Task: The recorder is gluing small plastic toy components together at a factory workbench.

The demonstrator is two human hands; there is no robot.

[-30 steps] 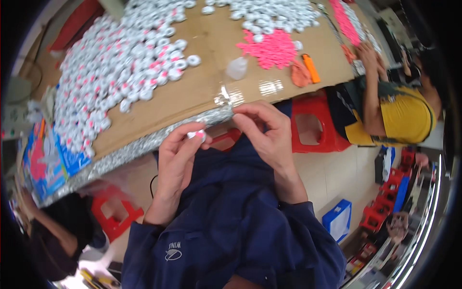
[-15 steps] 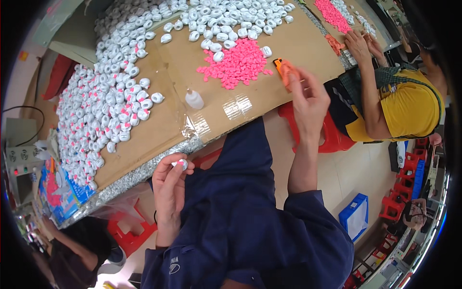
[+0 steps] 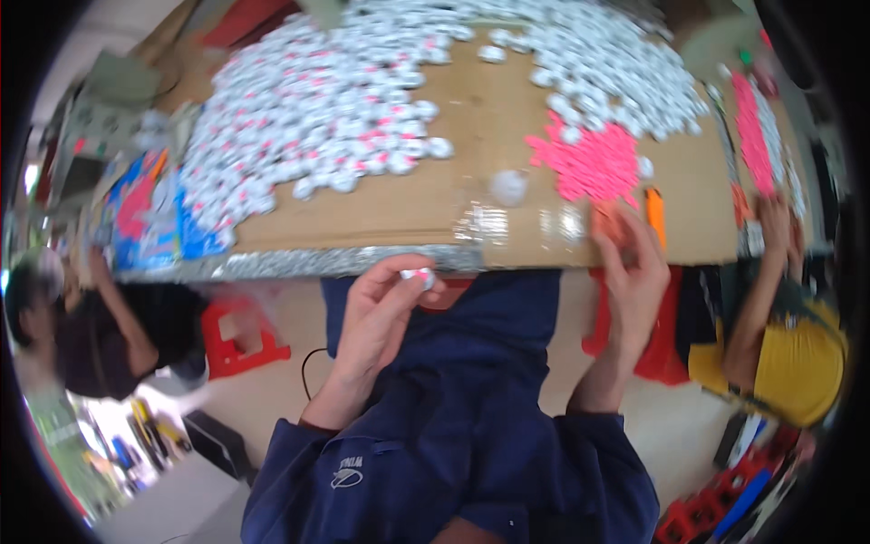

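Over the table's near edge, my left hand (image 3: 381, 304) pinches a small white rounded piece (image 3: 420, 276) with pink on it. My right hand (image 3: 636, 263) is at the cardboard just in front of a heap of pink pieces (image 3: 594, 165), its fingers closed on a crumpled orange cloth (image 3: 612, 224), somewhat blurred. Close to the right of those fingers lies an orange cutter knife (image 3: 655, 218). A small whitish bottle (image 3: 509, 187) stands on the cardboard between my two hands, left of the pink heap.
White pieces with pink spots (image 3: 317, 118) spread over the left side; plain white ones (image 3: 607, 63) lie behind the pink heap. Co-workers sit at both ends, one in a yellow shirt (image 3: 802, 367). A red stool (image 3: 237, 340) stands by the table, and a blue sheet (image 3: 190, 208) lies far left.
The view has swung round and the table edge now runs level. My right hand has drawn the orange cloth away from the knife; my left hand still pinches the white piece.
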